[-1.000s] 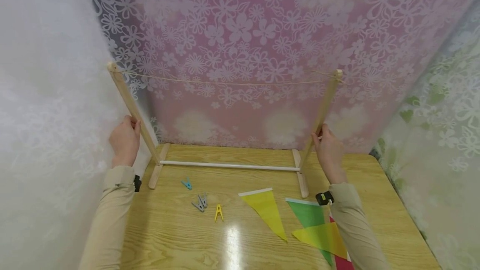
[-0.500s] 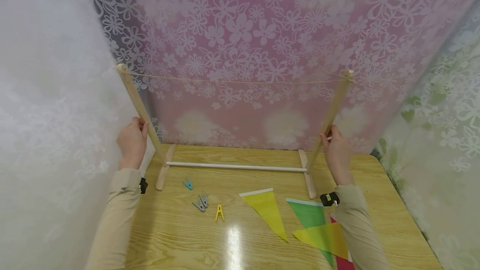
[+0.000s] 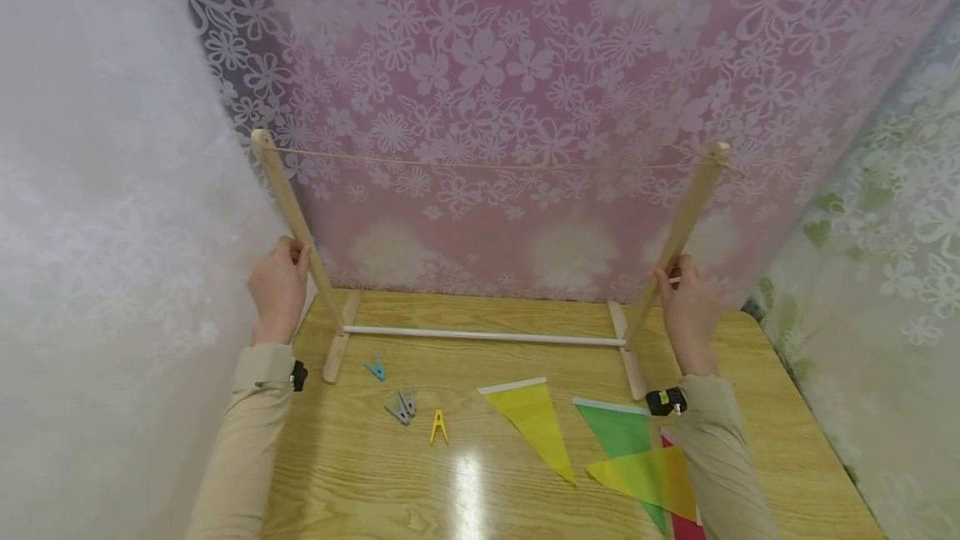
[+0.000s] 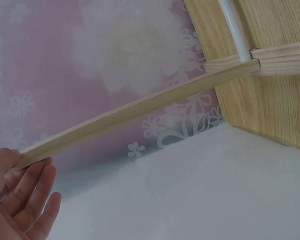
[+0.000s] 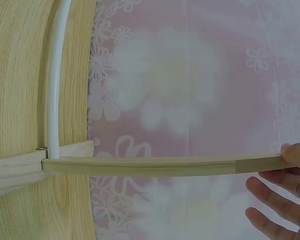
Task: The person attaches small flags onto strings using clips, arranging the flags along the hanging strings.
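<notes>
A wooden frame stands at the back of the table, with a left post, a right post, two wooden feet and a white rod joining them low down. A thin string runs between the post tops and sags slightly. My left hand pinches the left post around mid-height. On the other side my right hand pinches the right post at a similar height. Both wrist views show thumb and fingers on the wood, the other fingers loosely bent.
On the wooden table lie a blue clothespin, grey clothespins and a yellow clothespin. To the right lie a yellow pennant and overlapping pennants, including a green one. Floral curtains surround the table.
Both hands have shifted the whole frame rightward across the table, keeping their hold on the posts. Clothespins and pennants have stayed in place.
</notes>
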The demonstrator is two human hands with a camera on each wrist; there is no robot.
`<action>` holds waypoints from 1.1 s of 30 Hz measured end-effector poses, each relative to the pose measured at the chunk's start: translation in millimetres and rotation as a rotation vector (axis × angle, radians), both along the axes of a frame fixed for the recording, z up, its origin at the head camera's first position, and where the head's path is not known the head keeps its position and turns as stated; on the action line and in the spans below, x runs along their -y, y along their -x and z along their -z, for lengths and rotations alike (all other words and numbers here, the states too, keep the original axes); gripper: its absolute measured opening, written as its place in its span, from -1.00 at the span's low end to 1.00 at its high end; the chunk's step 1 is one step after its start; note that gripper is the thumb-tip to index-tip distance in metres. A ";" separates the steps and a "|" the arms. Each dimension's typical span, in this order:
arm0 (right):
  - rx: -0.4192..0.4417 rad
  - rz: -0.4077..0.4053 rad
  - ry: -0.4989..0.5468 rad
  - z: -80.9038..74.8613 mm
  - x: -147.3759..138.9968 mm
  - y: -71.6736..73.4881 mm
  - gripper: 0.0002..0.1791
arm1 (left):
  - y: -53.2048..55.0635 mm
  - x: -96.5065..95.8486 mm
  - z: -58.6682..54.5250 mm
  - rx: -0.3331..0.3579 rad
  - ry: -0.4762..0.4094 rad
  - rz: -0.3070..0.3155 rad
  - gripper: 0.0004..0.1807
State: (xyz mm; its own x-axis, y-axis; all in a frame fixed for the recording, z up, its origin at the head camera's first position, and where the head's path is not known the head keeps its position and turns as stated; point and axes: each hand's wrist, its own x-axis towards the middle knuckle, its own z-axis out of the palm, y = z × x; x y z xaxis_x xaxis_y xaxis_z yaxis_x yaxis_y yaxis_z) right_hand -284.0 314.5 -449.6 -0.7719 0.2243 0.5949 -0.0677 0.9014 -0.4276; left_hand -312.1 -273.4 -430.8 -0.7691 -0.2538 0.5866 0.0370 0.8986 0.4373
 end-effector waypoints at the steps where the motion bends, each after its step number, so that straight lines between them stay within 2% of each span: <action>1: 0.009 -0.002 0.013 0.2 -0.9 -0.2 -0.69 | 0.0 -0.8 0.1 -0.005 0.001 0.003 -0.72; 6: 0.024 0.018 0.030 -1.4 -5.9 -2.5 -0.71 | 0.3 -6.0 -0.6 -0.012 0.013 0.016 -0.72; 14: -0.028 0.036 0.010 -3.2 -14.9 -8.4 -0.73 | -0.5 -16.1 -1.6 0.000 0.011 0.047 -0.73; 24: -0.018 0.074 0.019 -2.2 -26.6 -12.0 -0.69 | -2.1 -27.7 1.0 -0.060 0.041 0.073 -0.73; 33: 0.000 0.121 0.013 0.6 -36.6 -17.0 -0.69 | -3.8 -37.7 2.9 -0.065 0.032 0.083 -0.76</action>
State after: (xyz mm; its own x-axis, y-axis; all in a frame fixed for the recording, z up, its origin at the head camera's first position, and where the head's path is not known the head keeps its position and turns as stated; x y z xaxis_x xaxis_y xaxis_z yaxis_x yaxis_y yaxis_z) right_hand -267.0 351.1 -450.2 -0.7387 0.3233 0.5915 0.0410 0.8974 -0.4393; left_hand -308.2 -235.7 -433.7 -0.7468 -0.1715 0.6426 0.1388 0.9047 0.4028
